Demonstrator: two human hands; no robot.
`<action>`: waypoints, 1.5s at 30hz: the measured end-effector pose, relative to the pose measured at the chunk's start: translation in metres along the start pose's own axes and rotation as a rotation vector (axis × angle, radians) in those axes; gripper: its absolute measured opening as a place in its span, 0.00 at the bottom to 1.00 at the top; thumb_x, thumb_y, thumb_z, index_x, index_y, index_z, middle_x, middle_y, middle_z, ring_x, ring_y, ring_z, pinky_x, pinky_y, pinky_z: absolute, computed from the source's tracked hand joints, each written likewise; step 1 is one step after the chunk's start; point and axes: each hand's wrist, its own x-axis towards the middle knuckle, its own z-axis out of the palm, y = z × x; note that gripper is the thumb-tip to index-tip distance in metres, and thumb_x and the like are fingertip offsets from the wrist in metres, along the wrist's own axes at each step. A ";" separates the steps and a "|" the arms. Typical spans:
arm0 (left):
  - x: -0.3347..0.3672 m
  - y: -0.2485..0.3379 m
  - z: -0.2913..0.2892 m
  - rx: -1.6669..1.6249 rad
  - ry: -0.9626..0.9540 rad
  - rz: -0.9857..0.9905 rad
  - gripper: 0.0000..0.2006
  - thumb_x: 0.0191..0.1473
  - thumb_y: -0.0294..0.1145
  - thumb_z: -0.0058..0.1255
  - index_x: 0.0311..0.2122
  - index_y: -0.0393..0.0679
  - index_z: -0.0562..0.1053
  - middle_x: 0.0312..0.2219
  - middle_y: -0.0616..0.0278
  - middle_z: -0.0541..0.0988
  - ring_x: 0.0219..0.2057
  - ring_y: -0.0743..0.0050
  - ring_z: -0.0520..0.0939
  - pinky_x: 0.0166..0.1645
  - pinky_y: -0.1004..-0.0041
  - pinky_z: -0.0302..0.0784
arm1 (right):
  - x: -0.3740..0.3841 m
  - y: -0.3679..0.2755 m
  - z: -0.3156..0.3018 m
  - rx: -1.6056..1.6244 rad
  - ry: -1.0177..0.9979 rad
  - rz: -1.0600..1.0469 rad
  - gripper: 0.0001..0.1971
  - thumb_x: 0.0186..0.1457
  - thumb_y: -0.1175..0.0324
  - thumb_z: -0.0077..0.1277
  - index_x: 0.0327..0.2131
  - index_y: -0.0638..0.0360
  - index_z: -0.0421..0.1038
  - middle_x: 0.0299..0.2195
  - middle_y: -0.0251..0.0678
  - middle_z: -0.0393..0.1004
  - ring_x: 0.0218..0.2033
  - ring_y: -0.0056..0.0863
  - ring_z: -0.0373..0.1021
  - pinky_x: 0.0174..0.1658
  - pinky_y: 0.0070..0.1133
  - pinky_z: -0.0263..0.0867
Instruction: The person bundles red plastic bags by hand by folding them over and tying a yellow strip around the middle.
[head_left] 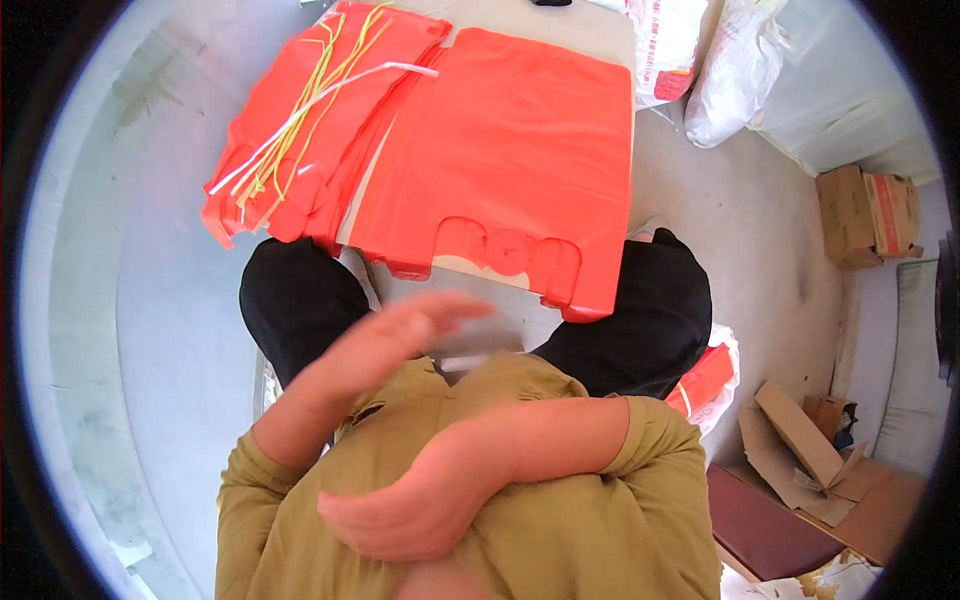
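My left hand [405,325] is raised in front of my chest with its fingers stretched out, somewhat blurred by motion. Nothing shows in it. Across my belly lies my right hand [410,512], its fingers extended toward the left and nothing visible in it; its palm side is partly hidden. Just beyond my knees a flat stack of red plastic bags [520,150] with cut handle shapes along its near edge rests on a tan surface. A second stack of red bags [330,110] sits to its left, with thin yellow and white strips [305,120] on top. Both hands are apart from the bags.
White printed sacks [738,75] stand at the far right. Cardboard boxes [868,215] are by the right wall, with opened cardboard [800,450] nearer me. Beside my right knee is a white bag with red material [705,380]. My knees flank the near edge of the stacks.
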 end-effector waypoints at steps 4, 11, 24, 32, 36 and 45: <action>0.031 0.012 0.050 0.002 -0.643 0.158 0.36 0.65 0.60 0.33 0.66 0.39 0.59 0.66 0.51 0.58 0.68 0.56 0.56 0.69 0.57 0.48 | 0.004 -0.009 -0.006 0.024 -0.042 -0.041 0.13 0.55 0.61 0.45 0.33 0.57 0.78 0.38 0.36 0.77 0.47 0.39 0.72 0.56 0.37 0.62; 0.046 0.010 0.061 -0.247 -0.856 0.023 0.29 0.67 0.52 0.36 0.63 0.41 0.65 0.69 0.48 0.50 0.70 0.55 0.49 0.70 0.59 0.42 | -0.010 -0.019 0.004 0.126 0.036 0.144 0.12 0.52 0.64 0.46 0.30 0.60 0.77 0.34 0.38 0.77 0.40 0.35 0.74 0.51 0.36 0.68; 0.067 0.009 -0.103 0.517 0.197 -0.020 0.12 0.62 0.31 0.49 0.46 0.36 0.76 0.41 0.61 0.81 0.44 0.68 0.80 0.51 0.67 0.73 | -0.164 0.019 -0.027 -0.205 -0.242 1.126 0.07 0.45 0.75 0.56 0.31 0.59 0.74 0.31 0.36 0.76 0.33 0.36 0.73 0.38 0.31 0.70; 0.095 -0.026 -0.147 1.176 0.234 0.217 0.09 0.54 0.28 0.53 0.41 0.41 0.77 0.36 0.53 0.79 0.41 0.52 0.80 0.44 0.61 0.76 | -0.204 0.010 -0.017 -0.171 -0.422 1.486 0.13 0.41 0.73 0.62 0.34 0.59 0.75 0.37 0.37 0.76 0.41 0.39 0.72 0.45 0.32 0.69; 0.097 -0.023 -0.129 1.204 0.202 0.341 0.09 0.51 0.28 0.55 0.39 0.42 0.76 0.32 0.55 0.76 0.38 0.51 0.78 0.42 0.57 0.75 | -0.200 0.012 -0.012 -0.181 -0.493 1.511 0.15 0.40 0.72 0.63 0.36 0.59 0.74 0.40 0.36 0.75 0.44 0.38 0.71 0.46 0.32 0.69; 0.103 -0.030 -0.113 1.327 0.079 0.283 0.13 0.47 0.29 0.58 0.41 0.44 0.77 0.34 0.57 0.76 0.39 0.52 0.78 0.43 0.59 0.75 | -0.220 0.006 -0.004 -0.319 -0.566 1.387 0.11 0.45 0.75 0.60 0.35 0.61 0.75 0.38 0.39 0.76 0.42 0.39 0.72 0.44 0.29 0.70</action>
